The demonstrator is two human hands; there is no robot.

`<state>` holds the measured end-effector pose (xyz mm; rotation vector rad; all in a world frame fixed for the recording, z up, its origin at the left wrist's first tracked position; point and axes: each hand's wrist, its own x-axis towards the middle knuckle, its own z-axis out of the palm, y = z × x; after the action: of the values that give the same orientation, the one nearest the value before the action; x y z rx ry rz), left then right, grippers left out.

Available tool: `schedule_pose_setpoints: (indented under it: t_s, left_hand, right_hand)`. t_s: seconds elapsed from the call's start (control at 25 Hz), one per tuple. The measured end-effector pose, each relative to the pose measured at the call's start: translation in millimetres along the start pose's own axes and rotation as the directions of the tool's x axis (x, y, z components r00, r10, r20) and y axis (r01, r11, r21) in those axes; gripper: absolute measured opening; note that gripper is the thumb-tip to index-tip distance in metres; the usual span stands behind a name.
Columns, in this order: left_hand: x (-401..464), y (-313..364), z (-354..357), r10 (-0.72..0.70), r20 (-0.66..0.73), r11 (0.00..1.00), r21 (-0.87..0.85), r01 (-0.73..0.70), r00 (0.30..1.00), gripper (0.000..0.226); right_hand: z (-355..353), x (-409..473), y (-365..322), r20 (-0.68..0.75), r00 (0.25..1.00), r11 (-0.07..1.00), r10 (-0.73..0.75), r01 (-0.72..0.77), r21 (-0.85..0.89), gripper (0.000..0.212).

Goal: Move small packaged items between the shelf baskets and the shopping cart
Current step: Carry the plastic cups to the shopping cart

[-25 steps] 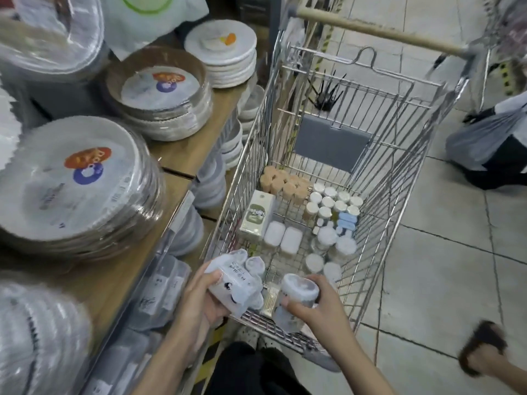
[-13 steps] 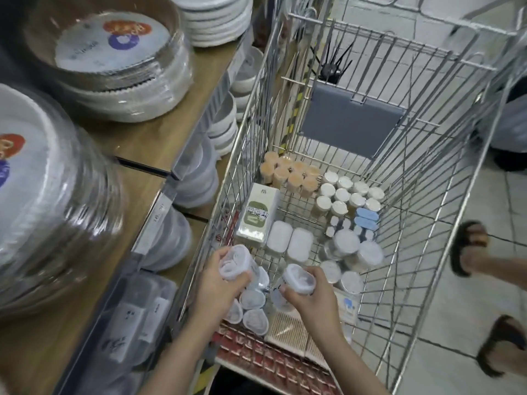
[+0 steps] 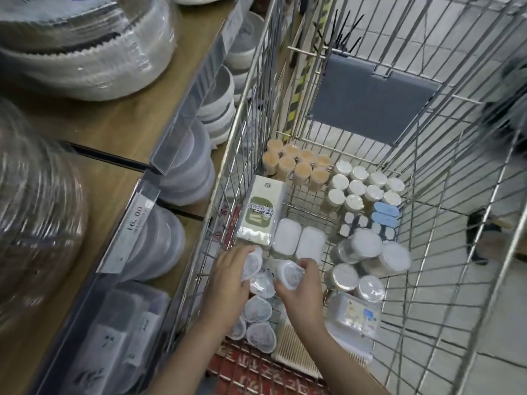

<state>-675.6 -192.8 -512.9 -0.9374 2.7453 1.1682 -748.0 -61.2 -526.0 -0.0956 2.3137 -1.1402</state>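
Both hands have sunk deeper into the cart since a moment ago, the left hand gripping one small lidded cup and the right hand gripping another, just above the cups lying on the cart floor.

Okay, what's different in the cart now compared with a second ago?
Both hands have come down from the cart's near rim into the basket. The left hand grips a clear lidded tub, lowered toward the matching tubs lying there; the right hand keeps hold of its tub. The tan jars, white-lidded jars and green-labelled box haven't moved in the cart.
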Motion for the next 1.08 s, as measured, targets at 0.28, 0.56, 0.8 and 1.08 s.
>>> schedule_pose_setpoints:
  t_s: [0.28,0.56,0.8,1.08]
  left_hand:
    - [15.5,2.1,4.1,-0.030,0.039,0.990,0.137,0.024,0.999,0.067]
    - [12.6,-3.4,2.8,-0.040,0.040,0.988,0.152,0.033,0.998,0.068]
    - [9.8,-3.9,-3.4,-0.013,0.069,0.990,0.143,0.003,0.998,0.070]
    - [8.5,-4.3,-3.7,0.013,0.056,0.996,0.093,-0.018,0.998,0.070]
  right_hand:
    - [21.5,21.9,2.5,-0.041,0.999,1.000,-0.004,0.004,-0.007,0.047]
    - [27.5,26.3,17.2,0.017,1.000,0.999,0.024,-0.023,-0.047,0.051]
    - [33.6,35.1,19.4,0.104,0.994,0.999,0.020,-0.017,-0.032,0.050]
    - [40.7,40.2,31.2,0.197,0.980,0.994,0.022,0.000,-0.112,0.050]
